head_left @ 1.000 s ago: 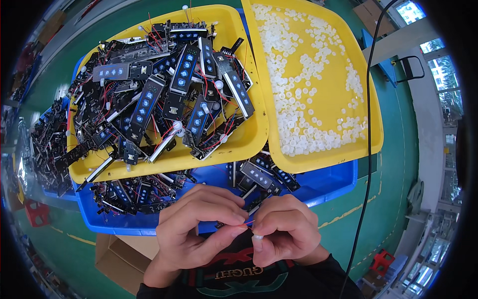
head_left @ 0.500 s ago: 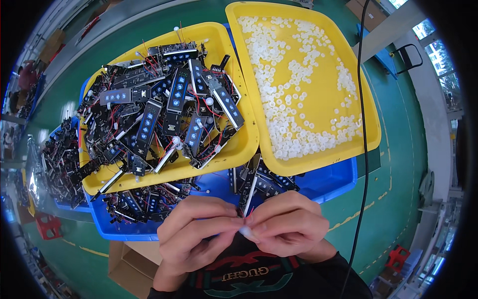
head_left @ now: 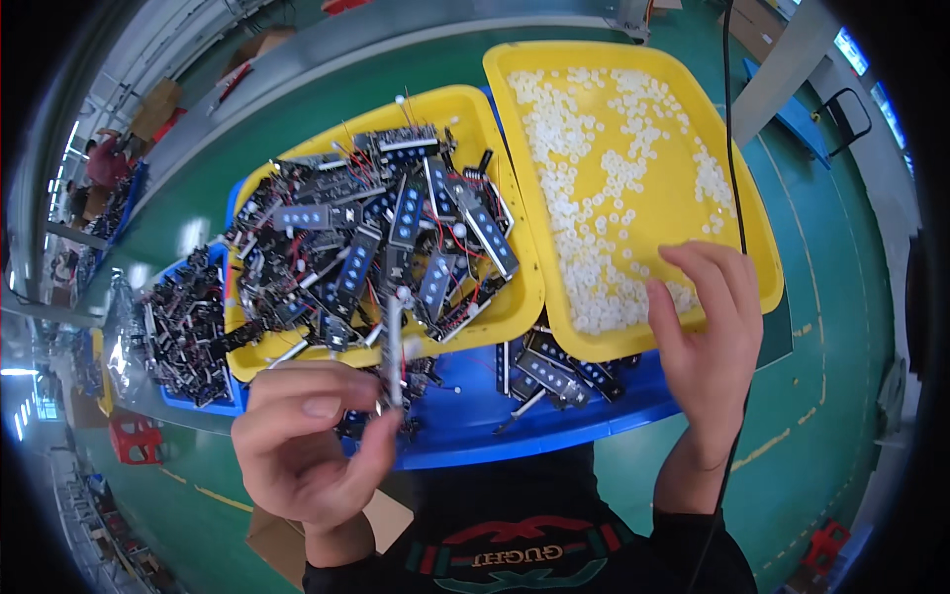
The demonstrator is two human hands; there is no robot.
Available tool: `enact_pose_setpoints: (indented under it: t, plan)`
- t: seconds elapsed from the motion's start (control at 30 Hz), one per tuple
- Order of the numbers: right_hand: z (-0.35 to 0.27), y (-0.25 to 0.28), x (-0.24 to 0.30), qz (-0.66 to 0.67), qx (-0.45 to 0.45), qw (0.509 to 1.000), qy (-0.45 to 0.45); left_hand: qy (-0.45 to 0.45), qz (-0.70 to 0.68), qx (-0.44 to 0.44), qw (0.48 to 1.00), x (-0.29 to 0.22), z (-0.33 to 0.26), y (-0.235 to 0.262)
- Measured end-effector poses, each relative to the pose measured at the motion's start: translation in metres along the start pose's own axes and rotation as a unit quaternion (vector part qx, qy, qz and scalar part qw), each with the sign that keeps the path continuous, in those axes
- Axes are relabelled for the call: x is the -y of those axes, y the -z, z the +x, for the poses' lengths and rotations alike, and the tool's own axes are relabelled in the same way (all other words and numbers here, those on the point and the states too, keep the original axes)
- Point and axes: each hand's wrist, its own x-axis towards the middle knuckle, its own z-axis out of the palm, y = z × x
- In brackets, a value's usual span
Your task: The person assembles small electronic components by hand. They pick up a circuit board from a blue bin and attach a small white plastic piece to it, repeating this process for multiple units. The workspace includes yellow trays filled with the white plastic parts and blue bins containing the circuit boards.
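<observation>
Near the front edge of the left yellow tray, my left hand has its thumb and fingertips at the lower end of a narrow circuit board. The board is smeared by motion and points away from me; a pale blurred spot shows beside it. My right hand hovers above the near right part of the right yellow tray, thumb and fingers apart, nothing visible in it. Many small white caps are scattered in that tray. Black circuit boards with thin red wires fill the left tray.
Under the yellow trays is a blue bin with more boards. Another blue bin of boards stands at the left. A black cable hangs down past the right tray. An open cardboard box is below my left arm.
My hands, together at the front before, have parted. The left moved left with a board at its fingertips; the right moved right and forward over the caps. The view has shifted.
</observation>
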Motion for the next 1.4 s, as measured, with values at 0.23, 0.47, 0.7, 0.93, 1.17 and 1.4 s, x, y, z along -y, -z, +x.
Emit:
enact_pose_setpoints:
  t: [0.23, 0.47, 0.7, 0.93, 1.17, 1.4]
  plan:
    - [0.015, -0.002, -0.013, -0.131, 0.168, 0.975, -0.061, -0.104, 0.382, 0.117, 0.911, 0.023, 0.063, 0.006]
    - [0.016, -0.004, -0.013, -0.075, 0.172, 0.982, -0.008, -0.107, 0.382, 0.155, 0.905, 0.025, 0.074, 0.014]
    - [0.018, -0.004, -0.015, -0.024, 0.203, 0.978, -0.034, -0.082, 0.265, 0.196, 0.941, -0.007, 0.018, -0.014]
    - [0.019, -0.006, -0.017, -0.013, 0.133, 0.991, -0.007, 0.052, 0.272, 0.375, 0.885, 0.001, -0.019, -0.051]
    - [0.013, -0.008, -0.01, 0.11, -0.01, 0.994, 0.016, 0.068, 0.195, 0.433, 0.877, 0.013, -0.018, -0.064]
    - [0.002, -0.014, -0.01, 0.163, -0.051, 0.984, 0.049, 0.108, 0.198, 0.457, 0.86, 0.008, -0.013, -0.065]
